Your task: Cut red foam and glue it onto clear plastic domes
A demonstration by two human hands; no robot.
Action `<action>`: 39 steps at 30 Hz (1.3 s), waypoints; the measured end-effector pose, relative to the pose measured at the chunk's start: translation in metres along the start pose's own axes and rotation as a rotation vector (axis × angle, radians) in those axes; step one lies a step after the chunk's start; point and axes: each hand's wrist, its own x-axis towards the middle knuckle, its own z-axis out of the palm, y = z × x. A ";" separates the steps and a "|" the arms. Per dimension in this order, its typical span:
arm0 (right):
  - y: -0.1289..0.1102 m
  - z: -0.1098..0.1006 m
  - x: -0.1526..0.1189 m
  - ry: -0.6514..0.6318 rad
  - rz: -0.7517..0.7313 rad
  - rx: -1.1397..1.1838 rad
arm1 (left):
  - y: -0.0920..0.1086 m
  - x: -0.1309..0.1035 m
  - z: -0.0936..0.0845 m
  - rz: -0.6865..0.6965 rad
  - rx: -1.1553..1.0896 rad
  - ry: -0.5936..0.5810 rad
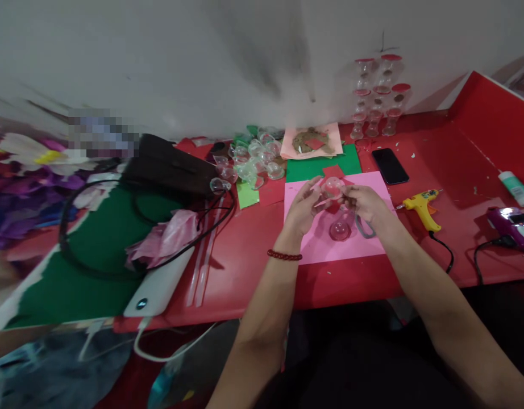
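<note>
The left hand (pixel 303 207) and right hand (pixel 365 202) together grasp a clear plastic cup (pixel 332 186) above the pink sheet (pixel 319 251). Right of them, a yellow glue gun (pixel 424 209) lies on the bench (pixel 245 255).

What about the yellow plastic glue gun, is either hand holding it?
No, the yellow glue gun lies on the red tabletop, apart from the left hand and right hand.

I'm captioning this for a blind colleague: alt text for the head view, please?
A person's left hand and right hand hold a clear plastic cup above pink paper on a red table. A yellow glue gun and black phone lie to the right; more clear cups are heaped farther back, left.
</note>
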 end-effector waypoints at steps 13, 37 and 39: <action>-0.001 0.013 -0.010 0.023 0.053 -0.031 | 0.004 -0.001 0.010 -0.152 -0.088 0.063; -0.050 -0.144 -0.086 0.518 -0.009 -1.559 | 0.019 0.013 -0.013 -0.169 -0.052 0.198; -0.034 -0.158 -0.088 0.502 0.046 -1.577 | 0.019 0.014 -0.016 -0.180 0.025 0.219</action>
